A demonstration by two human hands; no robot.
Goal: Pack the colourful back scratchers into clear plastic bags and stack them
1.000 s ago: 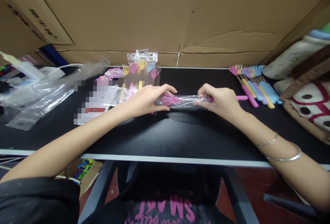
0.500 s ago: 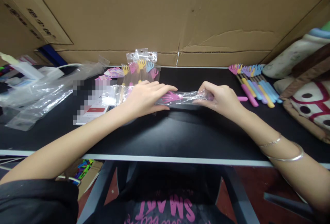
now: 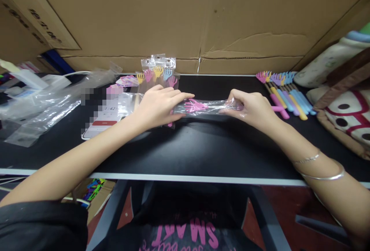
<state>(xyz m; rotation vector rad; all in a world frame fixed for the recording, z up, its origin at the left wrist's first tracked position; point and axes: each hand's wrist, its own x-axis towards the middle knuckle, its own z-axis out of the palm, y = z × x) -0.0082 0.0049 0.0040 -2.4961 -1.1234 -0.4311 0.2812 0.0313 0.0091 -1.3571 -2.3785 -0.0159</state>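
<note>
A pink back scratcher (image 3: 195, 106) lies sideways between my hands, its claw head inside a clear plastic bag (image 3: 215, 107). My left hand (image 3: 160, 106) is closed on the bag to the left of the claw. My right hand (image 3: 250, 108) pinches the bag's right part around the scratcher's shaft, and the pink handle end sticks out beyond that hand. Just behind my left hand lie several bagged back scratchers (image 3: 157, 73) in yellow, pink and blue, partly covered by it.
Loose back scratchers (image 3: 286, 95) lie in a row on the right, beside a fabric bag (image 3: 343, 108). On the left are clear plastic bags (image 3: 58, 101), printed cards (image 3: 127, 81) and a phone (image 3: 102, 123). Cardboard (image 3: 185, 20) walls the back of the black table (image 3: 202, 147).
My right hand has shifted slightly right with the back scratcher, and my left hand slightly left. More of the pink claw now shows clear of my left hand.
</note>
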